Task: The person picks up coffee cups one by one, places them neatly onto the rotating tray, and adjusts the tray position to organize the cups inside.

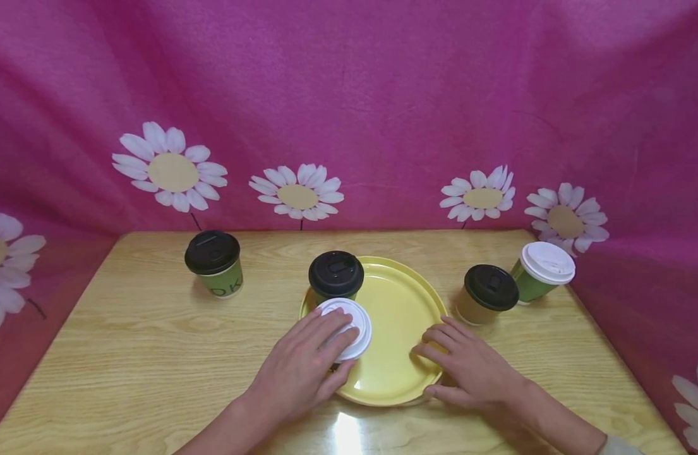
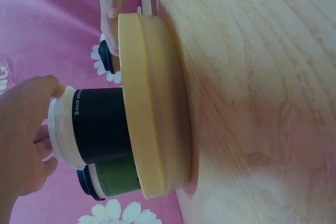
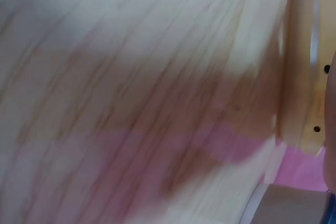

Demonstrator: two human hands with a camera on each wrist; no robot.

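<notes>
My left hand [image 1: 306, 363] grips the white lid [image 1: 357, 332] of a dark paper cup [image 2: 100, 124], thumb on one side and fingers on the other. The cup stands upright on the left part of a round yellow tray [image 1: 397, 303]. Just behind it on the tray is a green cup with a black lid [image 1: 336, 273], partly hidden by the white-lidded one. My right hand [image 1: 474, 366] rests at the tray's right rim, fingers relaxed and spread, fingertips over the edge. In the right wrist view, the tray's side [image 3: 302, 77] shows at the right edge.
A green cup with a black lid [image 1: 215, 262] stands on the wooden table [image 1: 155, 354] at the left. Right of the tray are a brown cup with a black lid [image 1: 487, 294] and a green cup with a white lid [image 1: 542, 272]. A pink flowered cloth [image 1: 383, 114] hangs behind.
</notes>
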